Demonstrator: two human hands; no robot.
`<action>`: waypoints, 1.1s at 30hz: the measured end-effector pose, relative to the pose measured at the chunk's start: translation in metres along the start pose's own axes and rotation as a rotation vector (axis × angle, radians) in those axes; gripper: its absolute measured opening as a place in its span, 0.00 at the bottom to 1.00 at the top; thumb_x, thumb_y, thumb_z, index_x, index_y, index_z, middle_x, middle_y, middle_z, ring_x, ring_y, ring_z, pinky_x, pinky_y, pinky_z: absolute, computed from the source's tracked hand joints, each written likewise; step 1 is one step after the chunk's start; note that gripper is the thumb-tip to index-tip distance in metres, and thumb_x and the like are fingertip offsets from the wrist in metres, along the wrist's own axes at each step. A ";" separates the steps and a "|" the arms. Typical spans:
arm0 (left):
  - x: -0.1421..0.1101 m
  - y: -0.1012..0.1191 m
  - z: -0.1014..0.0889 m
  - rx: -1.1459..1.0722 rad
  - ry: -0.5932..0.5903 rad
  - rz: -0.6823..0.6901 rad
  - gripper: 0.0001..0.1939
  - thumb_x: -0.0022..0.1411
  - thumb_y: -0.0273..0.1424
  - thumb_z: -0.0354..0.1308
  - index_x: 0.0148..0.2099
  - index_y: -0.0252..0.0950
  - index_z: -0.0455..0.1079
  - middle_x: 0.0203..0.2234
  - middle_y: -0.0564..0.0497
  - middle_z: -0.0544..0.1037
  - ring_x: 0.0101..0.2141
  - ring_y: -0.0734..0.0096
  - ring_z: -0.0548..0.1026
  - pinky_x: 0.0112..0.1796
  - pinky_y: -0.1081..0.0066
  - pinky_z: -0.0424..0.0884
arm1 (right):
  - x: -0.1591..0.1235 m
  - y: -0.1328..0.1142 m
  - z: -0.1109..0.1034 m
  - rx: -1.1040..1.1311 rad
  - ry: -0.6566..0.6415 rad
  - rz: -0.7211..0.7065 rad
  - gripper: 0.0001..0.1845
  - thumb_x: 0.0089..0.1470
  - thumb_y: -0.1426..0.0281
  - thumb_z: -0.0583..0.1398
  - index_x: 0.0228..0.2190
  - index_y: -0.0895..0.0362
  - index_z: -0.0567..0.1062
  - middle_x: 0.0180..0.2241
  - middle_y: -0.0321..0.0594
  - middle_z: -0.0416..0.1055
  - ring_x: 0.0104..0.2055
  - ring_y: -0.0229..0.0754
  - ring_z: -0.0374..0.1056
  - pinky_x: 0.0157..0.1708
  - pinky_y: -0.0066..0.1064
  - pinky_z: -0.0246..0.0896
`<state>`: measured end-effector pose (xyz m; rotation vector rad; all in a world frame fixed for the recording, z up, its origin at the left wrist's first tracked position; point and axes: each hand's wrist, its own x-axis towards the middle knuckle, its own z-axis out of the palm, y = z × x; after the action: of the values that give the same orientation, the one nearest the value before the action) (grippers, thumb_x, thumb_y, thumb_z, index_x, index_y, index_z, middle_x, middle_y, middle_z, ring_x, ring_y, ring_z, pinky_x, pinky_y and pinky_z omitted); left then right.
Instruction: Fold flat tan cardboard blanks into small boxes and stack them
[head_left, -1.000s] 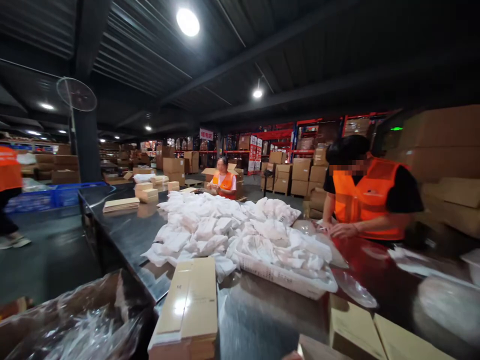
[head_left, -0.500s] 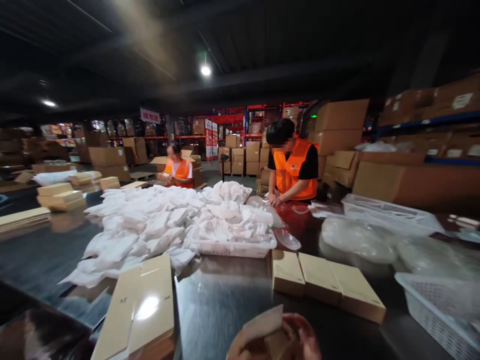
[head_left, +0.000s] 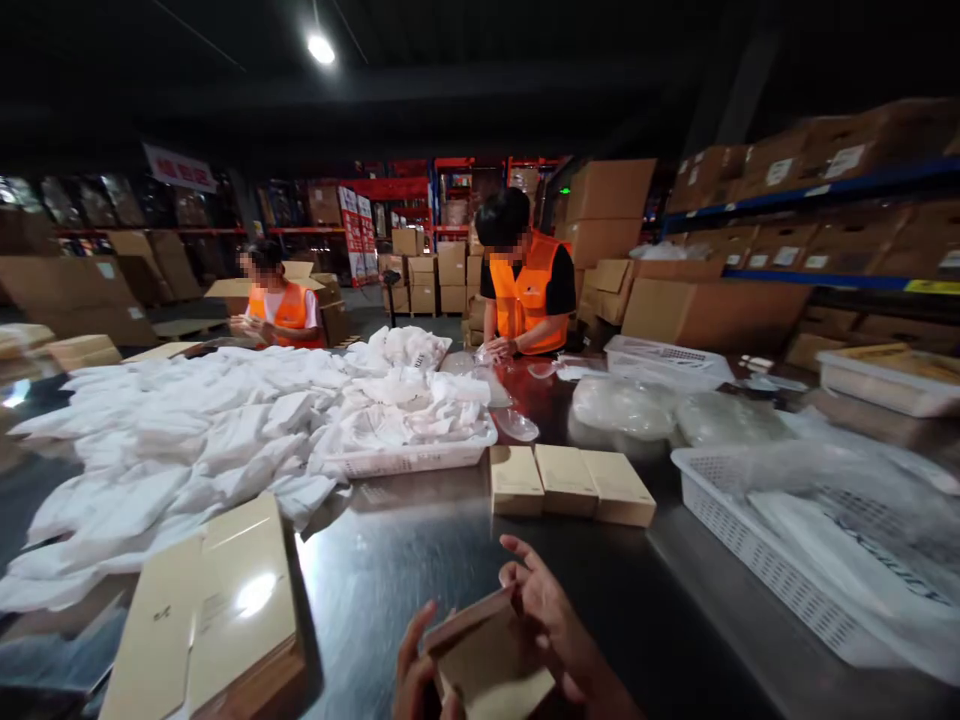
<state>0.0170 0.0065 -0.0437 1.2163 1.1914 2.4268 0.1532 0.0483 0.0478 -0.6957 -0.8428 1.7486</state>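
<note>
Left hand (head_left: 414, 668) and right hand (head_left: 559, 622) clasped around a small cardboard box (head_left: 491, 655), metal table (head_left: 382, 560) below, three closed cartons (head_left: 566, 472) beyond.

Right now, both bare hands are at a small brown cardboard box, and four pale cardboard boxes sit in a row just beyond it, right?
Not four: the head view shows three pale cardboard boxes in that row. The left hand and right hand are indeed at the small brown cardboard box.
</note>
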 end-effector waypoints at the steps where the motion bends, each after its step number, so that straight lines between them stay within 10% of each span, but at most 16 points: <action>1: 0.003 -0.003 0.000 -0.041 0.030 0.021 0.17 0.62 0.49 0.60 0.35 0.42 0.77 0.48 0.42 0.80 0.45 0.52 0.82 0.40 0.62 0.81 | 0.000 0.002 0.001 -0.008 0.008 -0.013 0.39 0.32 0.75 0.74 0.49 0.49 0.72 0.31 0.29 0.68 0.25 0.30 0.60 0.21 0.16 0.53; 6: 0.008 -0.009 -0.006 -0.189 0.028 -0.009 0.15 0.57 0.44 0.66 0.44 0.48 0.72 0.46 0.51 0.84 0.35 0.56 0.85 0.33 0.62 0.82 | 0.007 0.028 -0.007 -0.014 0.117 -0.151 0.35 0.31 0.73 0.72 0.46 0.51 0.73 0.30 0.28 0.66 0.26 0.31 0.63 0.24 0.19 0.57; 11: 0.014 0.009 -0.013 0.001 -0.175 -0.186 0.15 0.64 0.45 0.61 0.39 0.39 0.80 0.33 0.49 0.85 0.36 0.58 0.83 0.39 0.67 0.80 | -0.010 0.015 -0.002 -0.568 0.317 -0.657 0.24 0.46 0.74 0.68 0.48 0.52 0.76 0.36 0.37 0.73 0.37 0.40 0.72 0.38 0.27 0.72; 16: 0.025 0.025 0.002 0.063 -0.430 -0.029 0.17 0.71 0.40 0.52 0.54 0.43 0.77 0.61 0.44 0.75 0.59 0.53 0.75 0.54 0.60 0.77 | -0.038 -0.029 0.044 -1.396 -0.033 -1.151 0.16 0.69 0.76 0.52 0.49 0.56 0.77 0.40 0.44 0.78 0.41 0.40 0.76 0.42 0.27 0.75; 26: -0.001 0.027 -0.001 0.294 -0.647 0.171 0.29 0.68 0.22 0.42 0.68 0.43 0.64 0.65 0.41 0.66 0.55 0.53 0.77 0.27 0.73 0.82 | -0.037 -0.037 0.051 -1.463 -0.005 -1.191 0.17 0.72 0.73 0.49 0.43 0.60 0.78 0.38 0.44 0.81 0.39 0.40 0.78 0.40 0.27 0.78; 33: 0.017 0.054 0.004 0.395 -0.620 0.423 0.36 0.68 0.16 0.48 0.71 0.53 0.55 0.56 0.48 0.78 0.50 0.54 0.81 0.42 0.69 0.83 | -0.037 -0.031 0.051 -1.598 0.017 -1.401 0.19 0.71 0.74 0.46 0.38 0.62 0.75 0.29 0.47 0.78 0.28 0.43 0.75 0.28 0.32 0.73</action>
<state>0.0188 -0.0186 0.0073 2.3186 1.3283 1.8157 0.1419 0.0090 0.1054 -0.6865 -1.9784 -0.4248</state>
